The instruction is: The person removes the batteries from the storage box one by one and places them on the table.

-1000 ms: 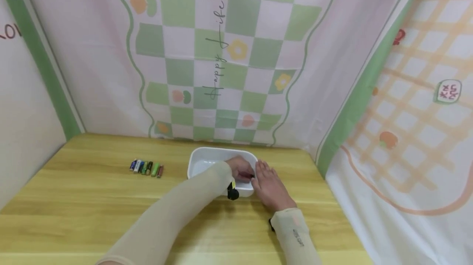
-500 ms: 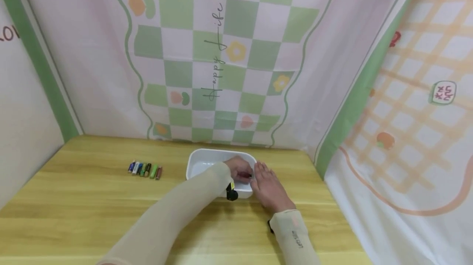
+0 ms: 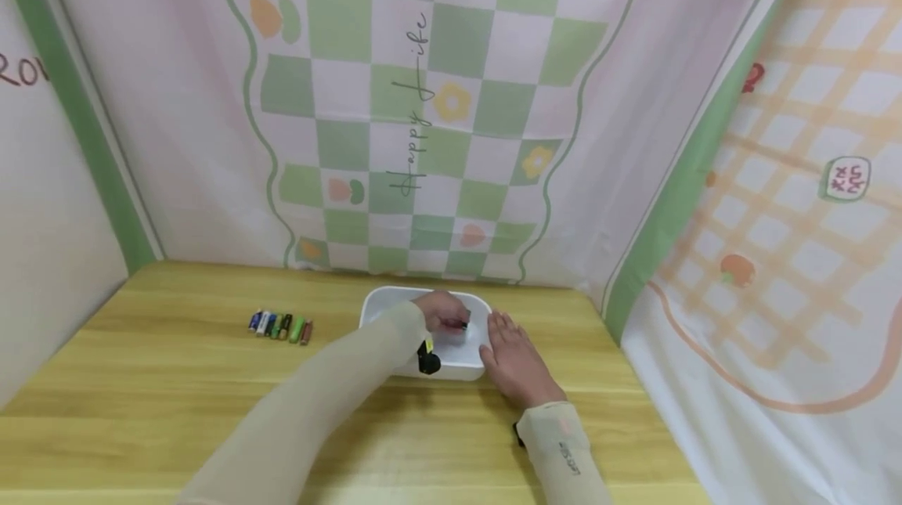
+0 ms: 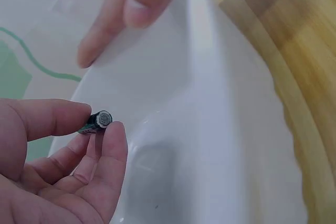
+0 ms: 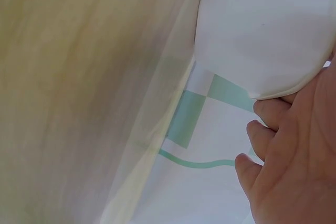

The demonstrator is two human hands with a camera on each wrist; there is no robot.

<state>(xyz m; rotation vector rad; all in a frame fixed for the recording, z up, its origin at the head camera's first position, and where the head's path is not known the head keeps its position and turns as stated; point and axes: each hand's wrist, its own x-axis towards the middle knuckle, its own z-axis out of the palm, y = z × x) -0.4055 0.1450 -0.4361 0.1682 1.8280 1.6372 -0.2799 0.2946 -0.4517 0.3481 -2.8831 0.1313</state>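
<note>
A small dark green battery [image 4: 97,121] is pinched between the thumb and fingers of my left hand [image 3: 440,309], its round silver end showing in the left wrist view. That hand is inside a white plastic basin [image 3: 395,295], above its bottom. Against the basin's right rim rests my right hand [image 3: 520,360], fingers extended. In the right wrist view, the fingertips of my right hand [image 5: 294,145] lie along the basin's outer wall [image 5: 273,30]. My left forearm hides part of the basin's near left side.
Several batteries [image 3: 280,327] of different colours lie in a row on the wooden table [image 3: 176,403], left of the basin. A checked curtain [image 3: 423,113] hangs behind the table, with another patterned cloth [image 3: 782,200] on the right.
My left hand has shifted left and slightly up, away from the basin's right wall, with the battery between its fingers. The right hand has stayed at the rim.
</note>
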